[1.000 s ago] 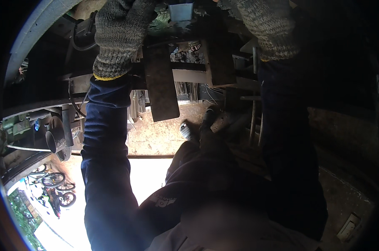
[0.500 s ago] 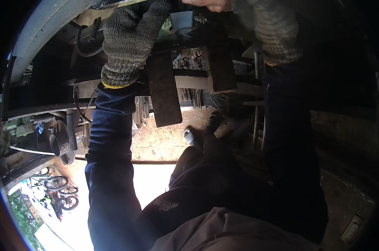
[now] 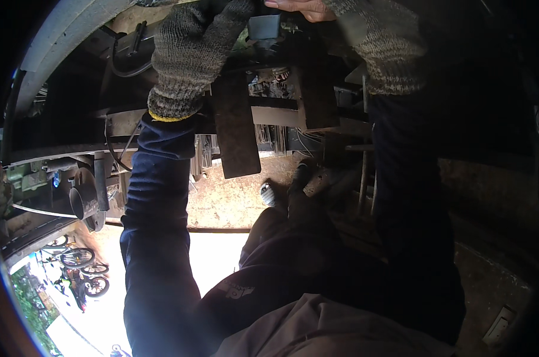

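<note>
My left hand (image 3: 192, 56), in a grey knitted glove with a yellow cuff edge, reaches up to the top edge. Its fingers show only in part and look curled, with their tips cut off. My right hand (image 3: 379, 44) wears a similar glove, bare fingers pointing left along the top edge. These fingers lie close together and bent; whatever either hand holds is out of sight. Between the hands, slightly lower, sits a small blue-grey block (image 3: 263, 27). A dark flat plate (image 3: 237, 128) hangs down below it, with a second dark plate (image 3: 317, 98) to its right.
A curved grey metal part (image 3: 67, 33) arches at the upper left. A crossbar (image 3: 272, 116) runs behind the plates, with thin rods (image 3: 272, 138) below. A round pipe end (image 3: 84, 193) juts out at left. Bicycles (image 3: 79, 262) stand outside at lower left.
My left hand has shifted slightly right. My right hand has turned a little and moved slightly, showing more of its bare fingers. The plates stay in nearly the same place.
</note>
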### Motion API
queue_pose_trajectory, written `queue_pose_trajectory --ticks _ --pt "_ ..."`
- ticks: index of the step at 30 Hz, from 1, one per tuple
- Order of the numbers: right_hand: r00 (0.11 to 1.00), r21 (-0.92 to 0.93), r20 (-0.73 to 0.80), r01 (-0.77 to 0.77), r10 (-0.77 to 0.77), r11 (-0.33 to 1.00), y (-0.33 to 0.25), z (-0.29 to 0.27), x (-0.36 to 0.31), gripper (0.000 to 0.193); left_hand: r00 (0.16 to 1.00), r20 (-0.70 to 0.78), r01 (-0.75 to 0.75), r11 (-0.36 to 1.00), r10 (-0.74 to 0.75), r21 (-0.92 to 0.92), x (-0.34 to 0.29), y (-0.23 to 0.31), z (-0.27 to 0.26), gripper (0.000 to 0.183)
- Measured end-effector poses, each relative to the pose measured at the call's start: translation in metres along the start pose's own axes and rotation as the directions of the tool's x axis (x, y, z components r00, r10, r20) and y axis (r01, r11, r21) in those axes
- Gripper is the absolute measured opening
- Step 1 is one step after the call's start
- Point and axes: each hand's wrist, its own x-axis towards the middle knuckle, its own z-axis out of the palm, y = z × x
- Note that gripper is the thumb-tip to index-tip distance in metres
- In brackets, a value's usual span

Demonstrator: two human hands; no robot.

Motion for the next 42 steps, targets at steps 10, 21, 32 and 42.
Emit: queue_pose_trajectory --ticks 10,21,32,42 --pt "0.996 -0.067 -0.011 0.084 -0.085 0.994 0.0 0.013 0.005 0.031 0.998 0.055 0.017 0.998 -0.02 0.057 -0.004 -0.015 -0.008 0.029" --pt "0.936 -0.346 -0.011 0.326 -0.351 0.88 0.017 0.039 0.017 0.034 0.972 -0.107 -0.186 0.965 0.208 0.182 -0.001 0.033 0.001 0.019" --pt "0.843 -0.929 0.224 0.336 -0.489 0.154 0.003 0.01 0.01 0.035 0.919 -0.157 -0.307 0.906 0.362 0.292 0.0 0.022 0.007 0.013" --pt "0.962 -0.405 0.102 0.274 -0.255 0.872 0.001 -0.014 0.016 0.037 0.923 -0.12 -0.312 0.894 0.366 0.322 -0.004 0.017 0.001 0.018"
